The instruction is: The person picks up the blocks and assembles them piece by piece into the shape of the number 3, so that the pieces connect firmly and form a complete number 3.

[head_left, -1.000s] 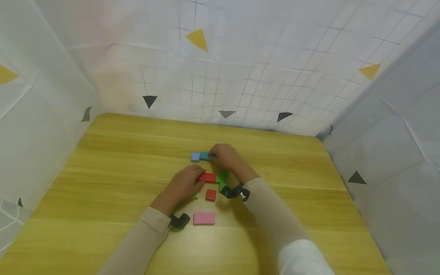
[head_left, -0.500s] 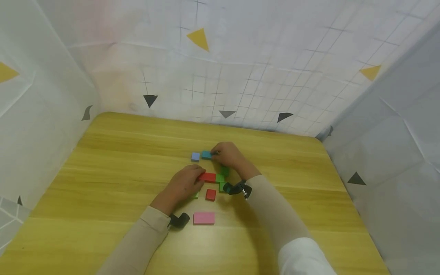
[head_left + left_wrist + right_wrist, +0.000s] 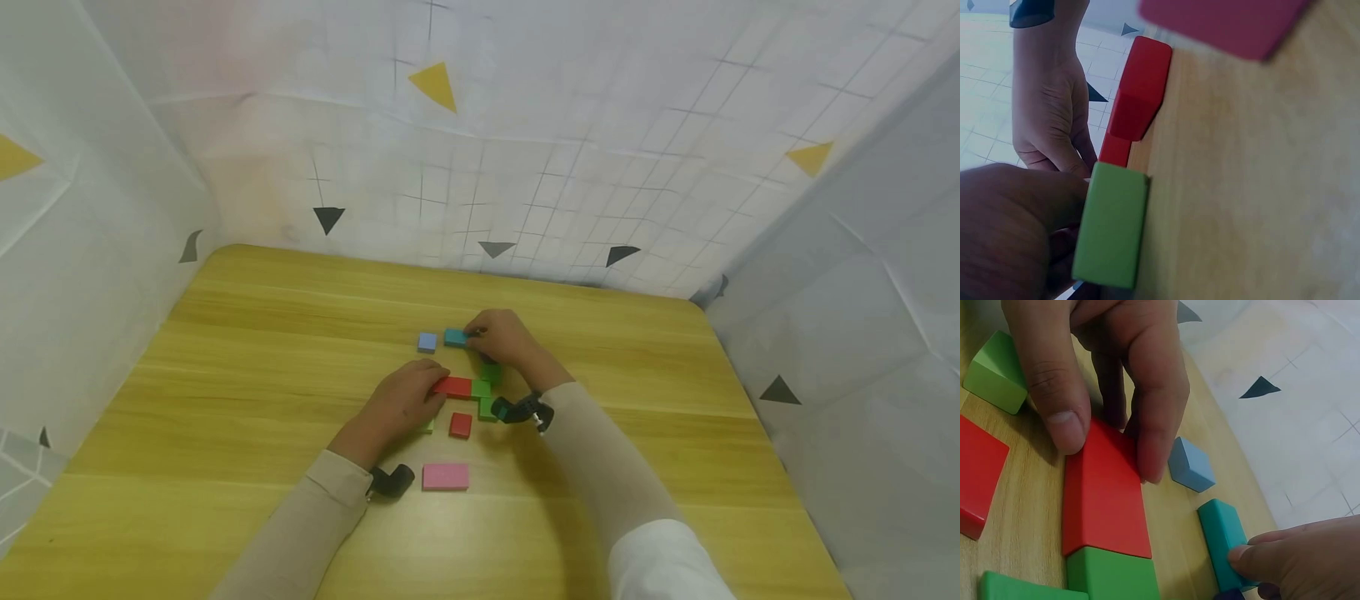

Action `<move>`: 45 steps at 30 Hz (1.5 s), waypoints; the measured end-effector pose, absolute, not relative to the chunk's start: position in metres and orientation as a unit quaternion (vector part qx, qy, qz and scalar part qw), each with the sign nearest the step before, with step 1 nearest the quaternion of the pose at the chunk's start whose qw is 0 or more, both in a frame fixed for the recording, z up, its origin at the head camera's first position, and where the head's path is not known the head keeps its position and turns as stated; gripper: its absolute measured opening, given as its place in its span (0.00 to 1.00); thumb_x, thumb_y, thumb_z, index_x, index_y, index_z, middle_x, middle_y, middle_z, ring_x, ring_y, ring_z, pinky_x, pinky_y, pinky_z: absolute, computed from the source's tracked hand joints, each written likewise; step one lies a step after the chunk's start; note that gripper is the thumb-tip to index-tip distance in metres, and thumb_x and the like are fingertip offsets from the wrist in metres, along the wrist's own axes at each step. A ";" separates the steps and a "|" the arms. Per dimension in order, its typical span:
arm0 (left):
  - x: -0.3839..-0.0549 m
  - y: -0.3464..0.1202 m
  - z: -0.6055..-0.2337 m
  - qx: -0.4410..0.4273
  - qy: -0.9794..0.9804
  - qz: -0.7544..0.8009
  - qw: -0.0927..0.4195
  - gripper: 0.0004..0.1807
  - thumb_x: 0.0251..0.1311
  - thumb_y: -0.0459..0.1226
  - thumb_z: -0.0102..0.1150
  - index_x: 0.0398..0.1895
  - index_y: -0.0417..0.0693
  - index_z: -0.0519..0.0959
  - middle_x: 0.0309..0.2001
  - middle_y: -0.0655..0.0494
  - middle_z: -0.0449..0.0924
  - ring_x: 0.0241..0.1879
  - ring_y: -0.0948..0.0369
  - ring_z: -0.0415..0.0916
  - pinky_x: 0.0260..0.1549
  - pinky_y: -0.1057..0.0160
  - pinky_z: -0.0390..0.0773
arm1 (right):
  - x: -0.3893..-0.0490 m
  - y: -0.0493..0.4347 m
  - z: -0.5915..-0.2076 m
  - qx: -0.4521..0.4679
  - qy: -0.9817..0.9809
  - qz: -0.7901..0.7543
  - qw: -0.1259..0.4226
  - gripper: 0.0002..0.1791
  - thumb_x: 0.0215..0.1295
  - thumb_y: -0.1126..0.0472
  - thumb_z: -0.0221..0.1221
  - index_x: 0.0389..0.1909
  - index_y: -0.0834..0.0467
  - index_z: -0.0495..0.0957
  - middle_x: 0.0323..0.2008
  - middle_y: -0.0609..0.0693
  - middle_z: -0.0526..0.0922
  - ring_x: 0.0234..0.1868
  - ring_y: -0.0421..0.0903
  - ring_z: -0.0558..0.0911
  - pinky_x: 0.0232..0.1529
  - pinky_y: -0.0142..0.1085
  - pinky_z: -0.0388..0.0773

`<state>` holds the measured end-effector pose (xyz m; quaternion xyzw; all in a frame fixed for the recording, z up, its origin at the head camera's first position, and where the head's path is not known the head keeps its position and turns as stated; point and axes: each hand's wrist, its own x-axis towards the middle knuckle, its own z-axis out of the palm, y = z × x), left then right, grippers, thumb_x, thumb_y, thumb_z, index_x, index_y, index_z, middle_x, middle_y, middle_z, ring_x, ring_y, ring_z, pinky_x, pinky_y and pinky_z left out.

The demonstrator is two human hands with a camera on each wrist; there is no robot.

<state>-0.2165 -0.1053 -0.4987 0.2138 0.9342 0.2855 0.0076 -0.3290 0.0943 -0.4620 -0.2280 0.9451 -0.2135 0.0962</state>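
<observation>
Hands: left hand (image 3: 401,404) pinches the red block (image 3: 1110,494) by its sides; right hand (image 3: 506,337) pinches the teal block (image 3: 1219,534)
Teal block: on the tabletop (image 3: 262,350), right of the pale-blue block (image 3: 1191,464), apart from it
Green block (image 3: 1113,575): touches red; a left-hand twist could part them
Purple piece (image 3: 1230,595): a hasty right-hand push could knock it

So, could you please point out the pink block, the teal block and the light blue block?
Pink block (image 3: 446,476), head view, top face.
Teal block (image 3: 454,337), head view, top face.
Light blue block (image 3: 427,341), head view, top face.
</observation>
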 end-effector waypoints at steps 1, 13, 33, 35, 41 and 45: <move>-0.216 -0.105 -0.499 0.213 0.934 0.286 0.008 0.20 0.66 0.40 0.60 0.59 0.44 0.79 0.57 0.54 0.79 0.59 0.57 0.75 0.62 0.57 0.75 | -0.329 0.095 -0.462 -0.227 0.945 -0.214 0.096 0.13 0.64 0.58 0.66 0.48 0.57 0.87 0.50 0.52 0.86 0.53 0.49 0.83 0.56 0.43 0.80; -0.217 -0.105 -0.499 0.210 0.936 0.283 0.009 0.20 0.66 0.41 0.60 0.60 0.45 0.79 0.57 0.54 0.79 0.60 0.57 0.75 0.62 0.56 0.74 | -0.332 0.100 -0.465 -0.230 0.947 -0.205 0.095 0.12 0.65 0.57 0.66 0.47 0.56 0.87 0.50 0.51 0.86 0.54 0.49 0.82 0.56 0.43 0.80; -0.217 -0.106 -0.498 0.212 0.936 0.282 0.008 0.20 0.67 0.41 0.60 0.60 0.44 0.79 0.57 0.53 0.80 0.60 0.56 0.75 0.62 0.56 0.74 | -0.328 0.101 -0.458 -0.214 0.941 -0.254 0.074 0.14 0.71 0.59 0.59 0.53 0.59 0.84 0.54 0.54 0.83 0.53 0.52 0.82 0.54 0.46 0.81; -0.217 -0.106 -0.498 0.212 0.936 0.282 0.007 0.20 0.66 0.41 0.60 0.59 0.44 0.79 0.57 0.54 0.80 0.60 0.56 0.75 0.62 0.56 0.75 | -0.327 0.100 -0.457 -0.212 0.940 -0.255 0.077 0.15 0.71 0.59 0.59 0.53 0.59 0.84 0.54 0.54 0.83 0.53 0.52 0.82 0.55 0.46 0.81; -0.217 -0.105 -0.502 0.212 0.938 0.276 0.005 0.20 0.67 0.41 0.59 0.59 0.45 0.79 0.56 0.55 0.80 0.59 0.57 0.75 0.61 0.57 0.75 | -0.324 0.094 -0.455 -0.218 0.938 -0.256 0.082 0.15 0.71 0.58 0.59 0.54 0.57 0.83 0.55 0.54 0.83 0.55 0.52 0.81 0.57 0.45 0.80; -0.218 -0.105 -0.503 0.216 0.936 0.279 -0.006 0.19 0.66 0.41 0.60 0.58 0.45 0.79 0.55 0.55 0.80 0.58 0.57 0.76 0.60 0.57 0.76 | -0.324 0.088 -0.457 -0.227 0.934 -0.262 0.084 0.16 0.69 0.59 0.61 0.55 0.58 0.83 0.57 0.54 0.82 0.56 0.52 0.81 0.57 0.44 0.80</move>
